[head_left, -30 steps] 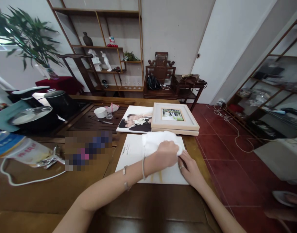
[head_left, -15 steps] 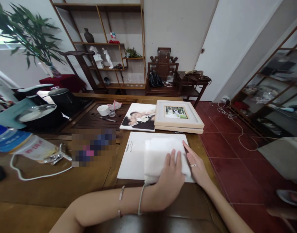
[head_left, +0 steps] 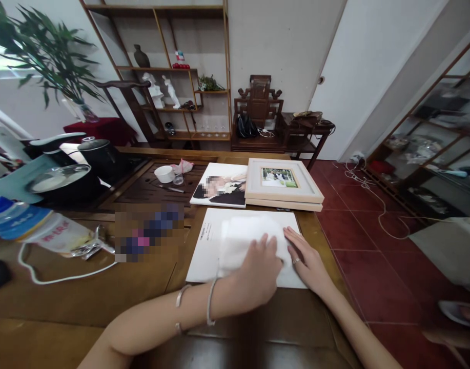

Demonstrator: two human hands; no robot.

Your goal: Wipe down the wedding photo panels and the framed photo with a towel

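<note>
A white board [head_left: 207, 246] lies flat on the wooden table [head_left: 84, 292] in front of me. On it rests a white cloth [head_left: 238, 238]. My left hand [head_left: 260, 271] presses flat on the cloth's near part, fingers stretched out. My right hand [head_left: 307, 261], with a ring, lies flat on the board's right side beside the cloth, fingers spread. Two bracelets sit on my left wrist.
Behind the board are an unframed photo print [head_left: 219, 190] and a light wooden picture frame [head_left: 283, 185]. A tea tray with a white cup [head_left: 164, 174], dark pots [head_left: 65, 179], a blue-white packet [head_left: 35, 230] and a white cable [head_left: 61, 277] lie left. Red tiled floor is right.
My left hand went from bunching the cloth at the board's far edge to pressing it flat, then slid it slightly left. My right hand stayed flat on the board's right side.
</note>
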